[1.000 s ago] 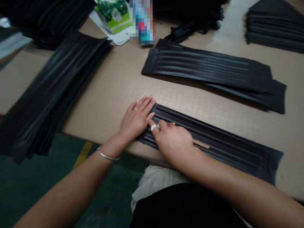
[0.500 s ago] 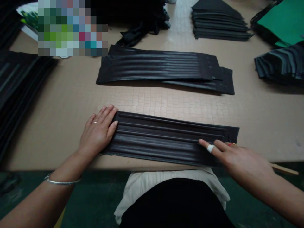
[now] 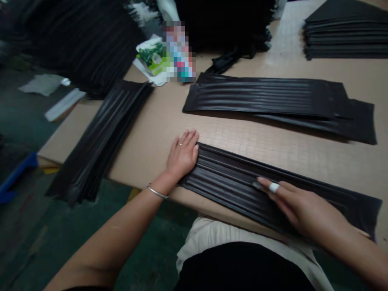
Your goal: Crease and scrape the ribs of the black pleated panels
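A long dark panel (image 3: 230,178) with raised ridges lies along the table's front edge. My left hand (image 3: 182,155) rests flat on its left end, fingers stretched out, a bracelet at the wrist. Over the middle of the panel, my right hand (image 3: 292,198) is closed around a slim tool with a wooden handle (image 3: 365,233). The tool's dark tip (image 3: 257,185) meets the panel between two ridges, beside my extended index finger, which has a white wrap. Most of the tool is hidden by the hand, so its exact kind cannot be made out.
Similar ridged panels (image 3: 260,97) lie overlapped behind. A fanned pile of panels (image 3: 100,141) overhangs the table's left edge. Farther back are a tall dark stack (image 3: 224,24), a stack of dark pieces (image 3: 345,36) and a green-and-white packet (image 3: 153,56).
The view has swung left, bringing the left pile and floor into sight. My right hand has slid the tool leftward along the panel. My left hand stays on the panel's left end.
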`<state>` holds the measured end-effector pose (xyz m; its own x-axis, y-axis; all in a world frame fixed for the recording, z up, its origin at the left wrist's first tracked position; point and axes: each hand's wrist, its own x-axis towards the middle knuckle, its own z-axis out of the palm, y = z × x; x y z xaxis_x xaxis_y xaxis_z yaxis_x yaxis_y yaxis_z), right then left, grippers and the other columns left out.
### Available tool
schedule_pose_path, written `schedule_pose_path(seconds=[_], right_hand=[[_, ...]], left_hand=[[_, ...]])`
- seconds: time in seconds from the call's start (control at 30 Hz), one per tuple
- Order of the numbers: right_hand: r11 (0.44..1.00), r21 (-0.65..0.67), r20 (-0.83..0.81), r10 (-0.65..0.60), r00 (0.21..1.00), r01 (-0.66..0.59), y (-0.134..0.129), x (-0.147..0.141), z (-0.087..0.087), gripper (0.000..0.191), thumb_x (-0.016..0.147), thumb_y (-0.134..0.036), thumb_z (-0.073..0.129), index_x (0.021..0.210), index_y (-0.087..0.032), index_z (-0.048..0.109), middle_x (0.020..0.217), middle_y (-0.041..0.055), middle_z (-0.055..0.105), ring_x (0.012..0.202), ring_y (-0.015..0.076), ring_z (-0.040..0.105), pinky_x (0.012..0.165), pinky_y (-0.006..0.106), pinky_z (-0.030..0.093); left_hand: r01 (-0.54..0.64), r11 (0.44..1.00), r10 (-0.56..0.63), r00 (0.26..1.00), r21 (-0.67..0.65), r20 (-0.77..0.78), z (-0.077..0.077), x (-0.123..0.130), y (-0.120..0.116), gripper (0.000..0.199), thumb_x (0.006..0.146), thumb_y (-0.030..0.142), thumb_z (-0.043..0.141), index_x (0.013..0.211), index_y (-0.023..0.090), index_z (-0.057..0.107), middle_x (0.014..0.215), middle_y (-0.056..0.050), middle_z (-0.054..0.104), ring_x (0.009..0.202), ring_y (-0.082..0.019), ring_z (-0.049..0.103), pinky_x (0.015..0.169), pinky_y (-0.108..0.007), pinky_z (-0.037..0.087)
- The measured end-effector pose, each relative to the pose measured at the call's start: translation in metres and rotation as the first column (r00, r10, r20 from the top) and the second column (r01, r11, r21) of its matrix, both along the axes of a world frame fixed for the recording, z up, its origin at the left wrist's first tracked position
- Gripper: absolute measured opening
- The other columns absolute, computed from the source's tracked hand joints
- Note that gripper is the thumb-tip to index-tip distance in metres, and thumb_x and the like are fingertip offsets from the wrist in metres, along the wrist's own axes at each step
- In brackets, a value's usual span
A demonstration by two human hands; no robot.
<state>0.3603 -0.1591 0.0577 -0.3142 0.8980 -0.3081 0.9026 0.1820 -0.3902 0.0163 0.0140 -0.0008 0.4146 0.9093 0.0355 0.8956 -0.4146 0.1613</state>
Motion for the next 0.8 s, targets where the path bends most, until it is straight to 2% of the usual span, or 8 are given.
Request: schedule_pose_path(seconds=[0.1,0.17,0.27,0.37,0.5,0.57,0.67,0.8], right_hand=[[0.986,-0.032,0.083,0.164,0.983,-0.162,0.054,-0.087,0.004,0.054,0.107,-0.026,0.029,0.16,-0.038,0.036,0.124,0.0077,0.069,0.089,0.023,0.073,0.073,0.035,0.057],[0.97,-0.035,0.117,0.241,0.963,-0.239,0.081,-0.127,0.01,0.056,0.105,-0.021,0.03,0.159,-0.036,0.038,0.12,0.0086,0.069,0.082,0.0205,0.073,0.068,0.031,0.053],[0.944,-0.033,0.085,0.33,0.94,-0.329,0.109,-0.158,0.018,0.053,0.104,-0.019,0.029,0.152,-0.033,0.048,0.115,0.0088,0.07,0.084,0.0221,0.072,0.069,0.031,0.051],[0.917,-0.056,0.048,0.397,0.916,-0.395,0.128,-0.165,0.026,0.047,0.106,-0.023,0.03,0.141,-0.028,0.061,0.111,0.0095,0.073,0.094,0.0246,0.071,0.078,0.034,0.052],[0.911,-0.133,0.088,0.404,0.911,-0.391,0.132,-0.146,0.034,0.047,0.11,-0.034,0.029,0.124,-0.024,0.072,0.113,0.0111,0.074,0.099,0.0258,0.071,0.084,0.037,0.052],[0.901,-0.166,0.104,0.421,0.901,-0.402,0.122,-0.121,0.035,0.046,0.11,-0.035,0.03,0.128,-0.026,0.071,0.112,0.0098,0.075,0.098,0.0258,0.071,0.083,0.037,0.053],[0.899,-0.205,0.134,0.416,0.899,-0.386,0.09,-0.064,0.034,0.046,0.106,-0.028,0.036,0.143,-0.035,0.061,0.108,0.006,0.075,0.086,0.0236,0.072,0.075,0.035,0.054],[0.959,-0.19,0.152,0.242,0.958,-0.212,0.019,0.032,0.025,0.063,0.096,-0.014,0.035,0.146,-0.045,0.057,0.121,0.006,0.074,0.079,0.0241,0.074,0.063,0.035,0.056]], left_hand=[[0.067,0.997,-0.067,0.998,-0.046,0.005,0.001,-0.006,0.001,0.057,0.108,0.035,0.028,0.162,0.019,0.031,0.17,-0.008,0.031,0.159,-0.024,0.024,0.13,-0.05,0.02],[0.11,0.992,-0.11,0.994,-0.065,0.011,0.002,-0.01,0.0,0.057,0.108,0.036,0.029,0.163,0.022,0.029,0.171,-0.007,0.028,0.16,-0.022,0.022,0.13,-0.049,0.018],[0.117,0.99,-0.117,0.993,-0.079,0.004,0.002,-0.013,-0.001,0.055,0.108,0.037,0.03,0.162,0.026,0.032,0.171,-0.003,0.028,0.16,-0.022,0.021,0.131,-0.051,0.016],[0.117,0.989,-0.117,0.993,-0.09,0.008,0.002,-0.012,0.0,0.055,0.107,0.036,0.031,0.161,0.027,0.035,0.171,-0.002,0.029,0.16,-0.021,0.021,0.131,-0.051,0.016],[0.11,0.99,-0.109,0.994,-0.09,0.016,0.003,-0.011,0.001,0.055,0.107,0.035,0.03,0.161,0.025,0.035,0.171,-0.002,0.027,0.16,-0.022,0.021,0.13,-0.052,0.016],[0.109,0.99,-0.108,0.994,-0.091,0.016,0.004,-0.011,0.001,0.056,0.107,0.036,0.029,0.161,0.024,0.035,0.171,-0.003,0.028,0.16,-0.023,0.021,0.13,-0.052,0.016],[0.107,0.99,-0.106,0.994,-0.088,0.016,0.003,-0.011,0.002,0.055,0.107,0.036,0.028,0.161,0.025,0.035,0.171,-0.002,0.028,0.16,-0.023,0.022,0.13,-0.052,0.016],[0.099,0.991,-0.099,0.995,-0.085,0.007,0.004,-0.012,0.002,0.055,0.107,0.034,0.027,0.161,0.025,0.035,0.171,-0.002,0.028,0.16,-0.022,0.022,0.13,-0.052,0.016]])
